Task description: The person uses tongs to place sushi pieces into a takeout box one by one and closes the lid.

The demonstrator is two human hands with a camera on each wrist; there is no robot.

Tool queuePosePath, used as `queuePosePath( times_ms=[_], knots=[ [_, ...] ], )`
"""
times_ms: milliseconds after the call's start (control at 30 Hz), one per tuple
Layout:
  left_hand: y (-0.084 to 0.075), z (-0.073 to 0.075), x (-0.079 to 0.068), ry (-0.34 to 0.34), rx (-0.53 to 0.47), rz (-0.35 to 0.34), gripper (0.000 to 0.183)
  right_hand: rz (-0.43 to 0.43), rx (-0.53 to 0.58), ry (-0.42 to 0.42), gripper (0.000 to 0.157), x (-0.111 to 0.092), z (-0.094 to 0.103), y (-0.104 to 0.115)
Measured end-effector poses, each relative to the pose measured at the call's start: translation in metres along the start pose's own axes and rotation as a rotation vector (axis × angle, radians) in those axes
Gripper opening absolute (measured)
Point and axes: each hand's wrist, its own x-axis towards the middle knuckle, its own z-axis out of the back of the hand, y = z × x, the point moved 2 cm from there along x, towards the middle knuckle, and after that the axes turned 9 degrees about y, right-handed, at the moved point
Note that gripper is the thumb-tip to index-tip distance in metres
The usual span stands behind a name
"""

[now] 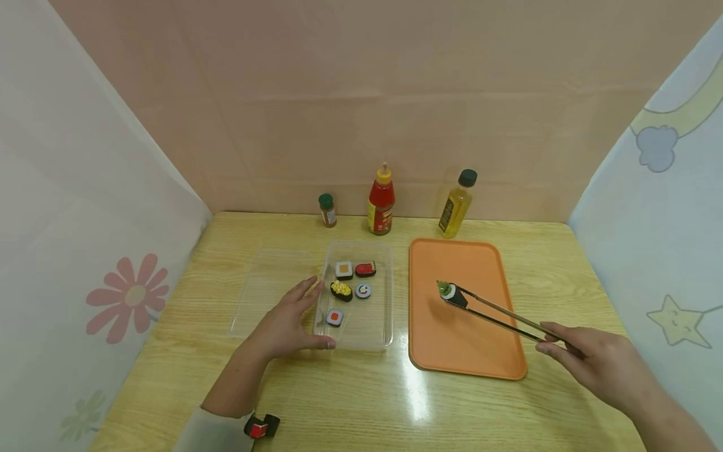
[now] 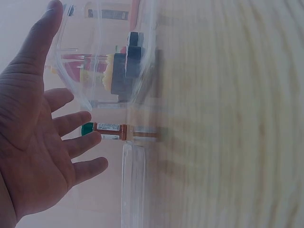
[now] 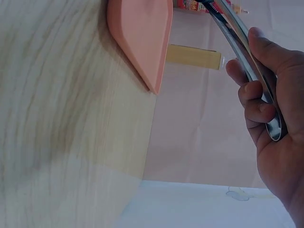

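Note:
My right hand (image 1: 604, 367) grips metal tongs (image 3: 244, 52) by the handle, fingers curled round both arms. Between the tong tips is a sushi roll (image 1: 455, 295) with a dark wrap, white rice and green leaves on top, held over the orange tray (image 1: 463, 351). At the left side of a clear plastic box (image 1: 367, 336), my left hand (image 1: 288, 323) has its fingers and thumb spread, the tips right at the rim. Inside the box lie several sushi pieces, among them a yellow-topped one (image 1: 341, 290), a red-topped one (image 1: 365, 269) and a small round roll (image 1: 363, 290).
A clear lid (image 1: 271, 276) lies left of the box, partly behind the left hand. Along the back stand a small green-capped spice jar (image 1: 327, 211), a red sauce bottle (image 1: 381, 204) and an oil bottle (image 1: 456, 206). Cloth walls close off the wooden table (image 1: 339, 402) at back and sides.

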Motion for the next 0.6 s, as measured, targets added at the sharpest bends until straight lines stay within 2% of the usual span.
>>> queuePosePath(
  times_ms=[200,367,600],
  knots=[
    [0.000,0.001,-0.001,-0.001,0.004,0.000,0.131,0.050,-0.010,-0.040,0.061,0.014,0.001,0.003],
    [0.000,0.001,-0.001,0.000,-0.001,0.001,0.130,0.057,-0.004,-0.010,0.060,0.026,0.000,0.005],
    [0.000,0.001,0.000,-0.001,-0.009,0.005,0.129,0.110,0.028,0.017,0.056,0.046,-0.002,0.008]
  ],
)
